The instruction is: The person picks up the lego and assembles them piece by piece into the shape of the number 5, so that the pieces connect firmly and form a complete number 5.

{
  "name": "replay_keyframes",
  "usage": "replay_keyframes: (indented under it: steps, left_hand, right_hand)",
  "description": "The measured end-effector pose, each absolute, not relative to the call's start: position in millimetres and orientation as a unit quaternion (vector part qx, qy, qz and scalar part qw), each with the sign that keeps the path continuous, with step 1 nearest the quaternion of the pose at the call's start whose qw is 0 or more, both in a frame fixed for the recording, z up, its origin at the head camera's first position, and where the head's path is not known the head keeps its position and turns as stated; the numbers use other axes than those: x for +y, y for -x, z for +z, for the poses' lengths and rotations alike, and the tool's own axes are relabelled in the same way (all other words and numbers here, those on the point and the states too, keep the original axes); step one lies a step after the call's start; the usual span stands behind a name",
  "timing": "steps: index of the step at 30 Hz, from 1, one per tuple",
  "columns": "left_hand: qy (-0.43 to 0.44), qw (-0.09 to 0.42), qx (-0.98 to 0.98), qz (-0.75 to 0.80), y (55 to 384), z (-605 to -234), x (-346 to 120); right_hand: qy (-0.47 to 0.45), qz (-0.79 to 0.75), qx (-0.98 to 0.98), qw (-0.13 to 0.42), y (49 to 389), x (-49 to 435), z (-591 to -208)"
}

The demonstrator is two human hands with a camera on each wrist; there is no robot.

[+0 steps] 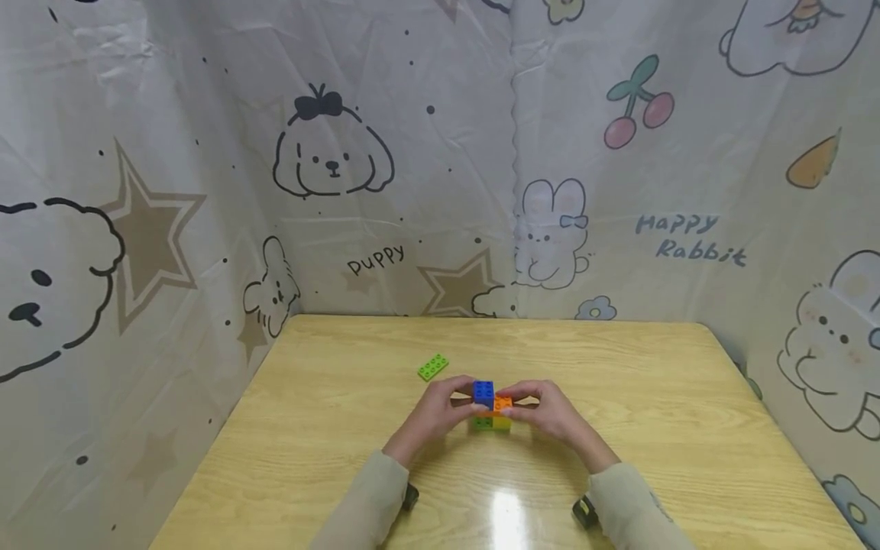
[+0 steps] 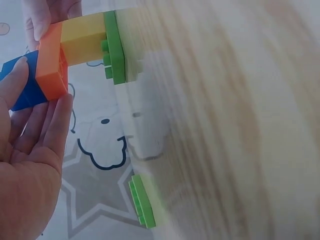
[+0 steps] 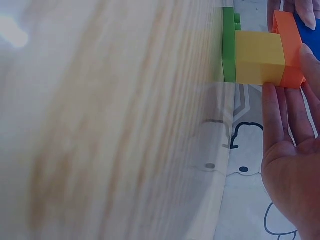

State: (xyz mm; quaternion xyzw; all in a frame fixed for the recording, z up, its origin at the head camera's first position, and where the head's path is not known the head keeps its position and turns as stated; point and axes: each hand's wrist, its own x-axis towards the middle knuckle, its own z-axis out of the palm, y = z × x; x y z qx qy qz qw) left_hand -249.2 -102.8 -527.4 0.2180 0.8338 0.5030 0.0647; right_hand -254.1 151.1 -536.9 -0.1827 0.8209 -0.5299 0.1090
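Note:
A small stack of toy building blocks stands on the wooden table. Its base is a green studded plate. A yellow block sits on the plate's right half, with an orange brick across its top, overhanging to the left. Over that overhang is a blue block. My left hand pinches the blue block, thumb on its near face, fingertips reaching the orange brick in the left wrist view. With thumb and fingers, my right hand grips the orange brick's right end; one fingertip touches the yellow block.
A loose green studded plate lies behind and left of the stack. The wooden table extends around both forearms. Patterned curtains hang along its back and sides. Dark devices sit under the wrists.

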Motion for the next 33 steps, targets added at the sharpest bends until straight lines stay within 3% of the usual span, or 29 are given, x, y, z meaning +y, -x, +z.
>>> replay_keyframes:
  steps: [23, 28, 33]
  left_hand:
    - [-0.241, 0.084, 0.846, 0.468, 252, -520, -109]
    - [-0.246, 0.059, 0.872, 0.419, 258, -518, -119]
    - [-0.198, 0.014, 0.871, 0.450, 271, -520, -132]
  right_hand:
    - [0.187, -0.524, 0.825, 0.103, 252, 149, -535]
    - [0.181, -0.522, 0.827, 0.105, 253, 149, -536]
    - [0.179, -0.522, 0.827, 0.104, 253, 150, -538]
